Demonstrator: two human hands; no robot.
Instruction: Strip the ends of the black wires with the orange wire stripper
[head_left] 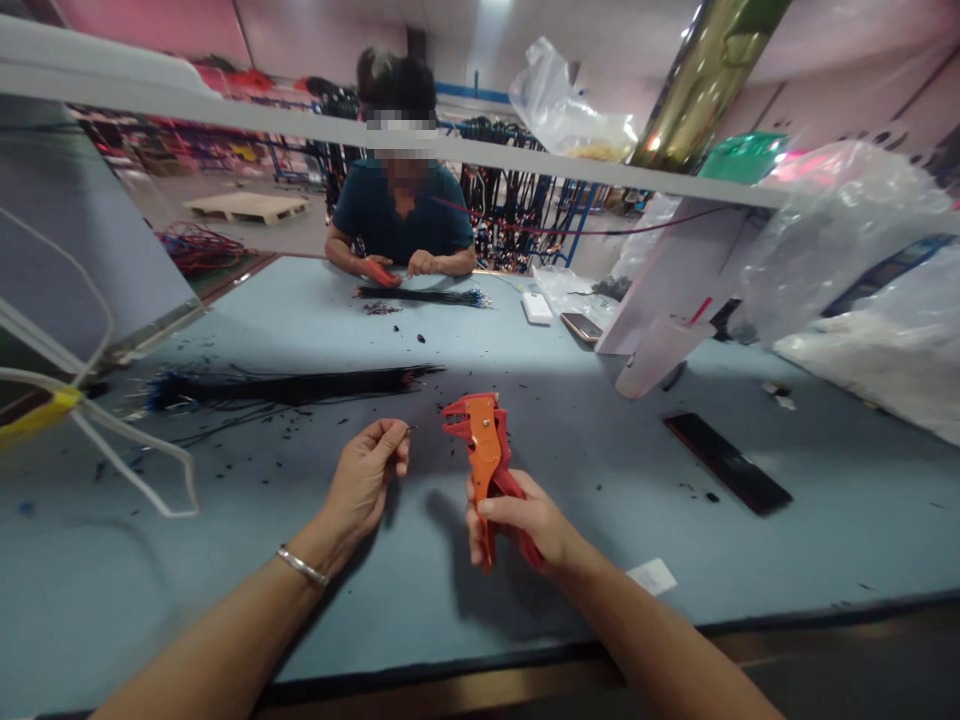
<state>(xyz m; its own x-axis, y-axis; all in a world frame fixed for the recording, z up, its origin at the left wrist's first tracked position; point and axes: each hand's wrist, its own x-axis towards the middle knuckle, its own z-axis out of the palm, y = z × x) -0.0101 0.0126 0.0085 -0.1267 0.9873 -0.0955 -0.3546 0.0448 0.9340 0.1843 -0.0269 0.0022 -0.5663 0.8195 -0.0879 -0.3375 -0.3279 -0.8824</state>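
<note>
My left hand (366, 478) is closed in a pinch, with the short dark tip of a thin wire (411, 429) poking out between thumb and forefinger. The rest of that wire is hidden by the hand. Wrapped in my right hand (529, 518) are the handles of an orange and red wire stripper (486, 445). Its jaws point left toward the wire tip, apart from it. Beyond my left hand lies a long bundle of black wires (300, 388), with blue and bare ends at its left.
Across the table (247, 600) a person (401, 215) holds a red tool near another wire bundle (424, 296). Dark phone (727, 462), cup (660, 355) and plastic bags (847, 250) are at right. White cables (142, 470) hang at left; scraps dot the surface.
</note>
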